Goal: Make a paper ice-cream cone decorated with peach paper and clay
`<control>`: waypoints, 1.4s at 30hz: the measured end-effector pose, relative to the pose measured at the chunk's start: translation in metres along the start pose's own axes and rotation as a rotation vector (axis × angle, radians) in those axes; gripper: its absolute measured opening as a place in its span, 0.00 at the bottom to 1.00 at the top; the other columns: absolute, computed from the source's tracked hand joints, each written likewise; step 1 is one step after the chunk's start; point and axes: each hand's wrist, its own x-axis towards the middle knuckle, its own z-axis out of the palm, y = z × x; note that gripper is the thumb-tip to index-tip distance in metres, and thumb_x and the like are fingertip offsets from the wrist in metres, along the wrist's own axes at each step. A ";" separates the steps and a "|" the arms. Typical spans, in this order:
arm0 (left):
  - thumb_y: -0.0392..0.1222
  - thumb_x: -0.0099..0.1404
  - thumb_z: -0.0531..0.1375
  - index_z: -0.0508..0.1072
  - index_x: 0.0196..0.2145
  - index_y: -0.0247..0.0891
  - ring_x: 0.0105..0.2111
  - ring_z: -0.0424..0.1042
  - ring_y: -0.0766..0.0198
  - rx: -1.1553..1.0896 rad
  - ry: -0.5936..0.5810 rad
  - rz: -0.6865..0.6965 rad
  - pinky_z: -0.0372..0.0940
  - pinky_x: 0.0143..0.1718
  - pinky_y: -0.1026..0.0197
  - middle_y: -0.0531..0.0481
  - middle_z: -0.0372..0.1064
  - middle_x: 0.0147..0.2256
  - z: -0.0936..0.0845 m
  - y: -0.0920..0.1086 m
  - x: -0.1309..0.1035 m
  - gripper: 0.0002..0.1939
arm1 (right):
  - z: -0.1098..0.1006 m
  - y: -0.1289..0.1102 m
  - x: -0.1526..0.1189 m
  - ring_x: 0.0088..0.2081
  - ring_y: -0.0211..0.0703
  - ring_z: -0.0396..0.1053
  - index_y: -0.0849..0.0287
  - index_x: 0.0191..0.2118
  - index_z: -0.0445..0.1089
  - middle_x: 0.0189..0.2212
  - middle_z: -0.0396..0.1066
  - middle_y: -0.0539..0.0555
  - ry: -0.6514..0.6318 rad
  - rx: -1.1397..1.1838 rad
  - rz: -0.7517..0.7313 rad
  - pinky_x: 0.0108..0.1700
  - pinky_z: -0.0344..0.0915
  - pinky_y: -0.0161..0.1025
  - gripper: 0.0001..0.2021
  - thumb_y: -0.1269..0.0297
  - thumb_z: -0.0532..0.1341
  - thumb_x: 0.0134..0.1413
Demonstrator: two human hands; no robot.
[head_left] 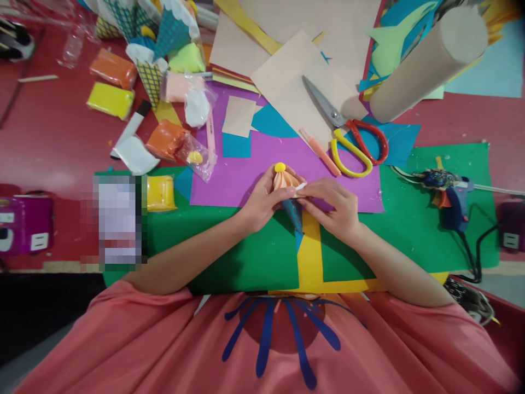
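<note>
A small craft ice cream cone [292,212] is held over the coloured sheets. Its blue patterned cone points down toward me, and its orange-and-white striped top carries a yellow ball. My left hand [264,198] is closed around the striped top from the left. From the right, my right hand [334,207] pinches a small white strip of what looks like clay [301,187] at the rim where top and cone meet. The fingers partly hide that rim. Just beyond the hands lies a purple sheet [262,180], with a pink capped pen [320,152] on it.
Large scissors [334,116] with red and yellow handles lie ahead to the right. A glue gun [453,202] with its cord rests at right, below a thick paper roll [430,63]. Clay packets [110,100], a marker [131,128] and several finished cones [174,33] crowd the left.
</note>
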 end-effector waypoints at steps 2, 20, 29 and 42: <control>0.47 0.53 0.71 0.65 0.42 0.42 0.39 0.76 0.67 -0.028 0.013 -0.014 0.68 0.38 0.65 0.57 0.74 0.38 -0.001 0.000 0.001 0.23 | 0.000 -0.001 0.000 0.40 0.41 0.79 0.55 0.43 0.75 0.36 0.81 0.52 0.005 -0.003 0.003 0.43 0.77 0.39 0.07 0.71 0.64 0.61; 0.48 0.51 0.70 0.66 0.44 0.42 0.42 0.78 0.60 -0.142 -0.042 -0.084 0.69 0.43 0.58 0.53 0.75 0.39 -0.006 -0.001 0.002 0.26 | -0.003 -0.001 0.005 0.33 0.38 0.78 0.55 0.38 0.75 0.32 0.80 0.49 0.089 0.009 0.073 0.37 0.75 0.36 0.03 0.69 0.65 0.60; 0.62 0.53 0.68 0.72 0.42 0.42 0.43 0.76 0.57 -0.124 -0.110 -0.057 0.70 0.46 0.56 0.50 0.75 0.39 -0.004 0.001 0.002 0.26 | -0.003 -0.001 0.005 0.35 0.38 0.78 0.55 0.37 0.74 0.32 0.79 0.49 0.096 0.071 0.096 0.38 0.75 0.36 0.04 0.71 0.64 0.59; 0.64 0.62 0.63 0.70 0.55 0.51 0.45 0.74 0.61 0.037 -0.025 0.067 0.70 0.43 0.59 0.51 0.71 0.52 -0.003 -0.001 0.002 0.27 | -0.003 0.000 0.005 0.37 0.42 0.79 0.53 0.39 0.75 0.34 0.80 0.50 0.101 0.004 0.067 0.41 0.77 0.41 0.06 0.72 0.64 0.59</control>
